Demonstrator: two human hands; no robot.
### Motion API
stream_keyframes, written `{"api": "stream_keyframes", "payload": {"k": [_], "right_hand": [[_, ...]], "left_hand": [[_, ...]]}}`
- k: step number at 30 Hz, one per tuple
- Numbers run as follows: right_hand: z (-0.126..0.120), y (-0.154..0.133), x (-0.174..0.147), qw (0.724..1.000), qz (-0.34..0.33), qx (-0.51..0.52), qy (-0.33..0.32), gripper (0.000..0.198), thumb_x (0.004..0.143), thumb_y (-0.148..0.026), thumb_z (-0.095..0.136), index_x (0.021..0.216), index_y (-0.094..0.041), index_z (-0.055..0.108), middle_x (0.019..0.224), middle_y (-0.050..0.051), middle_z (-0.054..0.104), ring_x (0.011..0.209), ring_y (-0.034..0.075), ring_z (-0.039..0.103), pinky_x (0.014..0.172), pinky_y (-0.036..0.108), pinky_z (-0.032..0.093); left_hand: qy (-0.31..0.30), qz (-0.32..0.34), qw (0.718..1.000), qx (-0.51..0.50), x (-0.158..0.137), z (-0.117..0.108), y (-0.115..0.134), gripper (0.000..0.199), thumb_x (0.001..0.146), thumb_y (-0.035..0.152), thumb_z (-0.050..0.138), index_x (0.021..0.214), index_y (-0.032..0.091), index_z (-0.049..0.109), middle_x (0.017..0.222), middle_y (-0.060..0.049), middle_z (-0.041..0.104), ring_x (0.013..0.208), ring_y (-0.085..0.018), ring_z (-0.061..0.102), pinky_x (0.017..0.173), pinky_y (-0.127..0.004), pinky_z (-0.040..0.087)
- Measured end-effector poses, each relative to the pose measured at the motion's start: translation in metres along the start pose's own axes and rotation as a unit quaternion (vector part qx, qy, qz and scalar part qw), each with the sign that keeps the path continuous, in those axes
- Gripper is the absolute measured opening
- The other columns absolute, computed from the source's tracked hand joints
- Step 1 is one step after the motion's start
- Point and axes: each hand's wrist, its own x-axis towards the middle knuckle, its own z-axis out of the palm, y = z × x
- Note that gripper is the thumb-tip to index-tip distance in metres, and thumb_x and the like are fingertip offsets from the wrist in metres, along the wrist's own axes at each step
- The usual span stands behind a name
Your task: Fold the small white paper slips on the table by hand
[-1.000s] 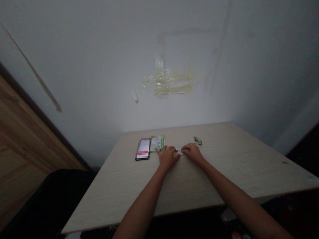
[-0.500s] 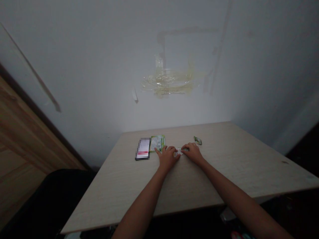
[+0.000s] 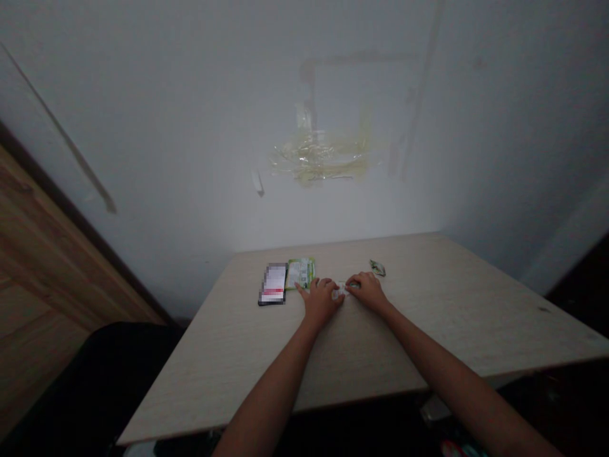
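A small whitish, flat piece (image 3: 340, 289) with faint printing lies low over the table between my hands, largely covered by fingers. My left hand (image 3: 322, 303) pinches its left side between thumb and fingertips, with the little finger stretched out to the left. On the other side my right hand (image 3: 369, 292) is closed, its fingertips gripping the right end of the piece. Something dark green shows under the right fingers, too small to name. A green-and-white printed packet (image 3: 301, 271) lies just beyond my left hand. Behind my right hand sits a small crumpled green wrapper (image 3: 377, 268).
A phone (image 3: 274, 284) with a lit, blurred screen lies left of the packet. The pale wooden table (image 3: 228, 355) meets a wall (image 3: 190, 158) bearing old clear tape (image 3: 328, 155). A dark chair-like shape (image 3: 109, 374) stands at the left.
Almost nothing differs. Both hands stay in place on the small whitish piece, with only slight finger movement.
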Motion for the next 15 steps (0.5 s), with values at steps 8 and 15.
{"api": "stream_keyframes", "payload": {"k": [8, 15], "right_hand": [[0.0009, 0.001, 0.001, 1.0, 0.0, -0.01, -0.006, 0.02, 0.083, -0.039, 0.067, 0.095, -0.026, 0.076, 0.096, 0.006, 0.069, 0.101, 0.024, 0.054, 0.088, 0.033, 0.037], [0.0019, 0.002, 0.0005, 1.0, 0.0, 0.003, 0.005, 0.019, 0.083, -0.04, 0.066, 0.093, -0.027, 0.075, 0.095, 0.005, 0.069, 0.101, 0.024, 0.054, 0.089, 0.034, 0.037]], "left_hand": [[-0.02, -0.004, 1.0, -0.002, 0.0004, -0.0015, -0.0024, 0.029, 0.085, 0.053, 0.059, 0.107, 0.036, 0.069, 0.13, 0.0, 0.063, 0.13, -0.031, 0.042, 0.109, -0.076, -0.004], [-0.021, -0.004, 1.0, -0.011, 0.0018, -0.0011, -0.0017, 0.028, 0.084, 0.051, 0.061, 0.104, 0.034, 0.069, 0.129, 0.001, 0.063, 0.132, -0.03, 0.041, 0.11, -0.075, -0.002]]}}
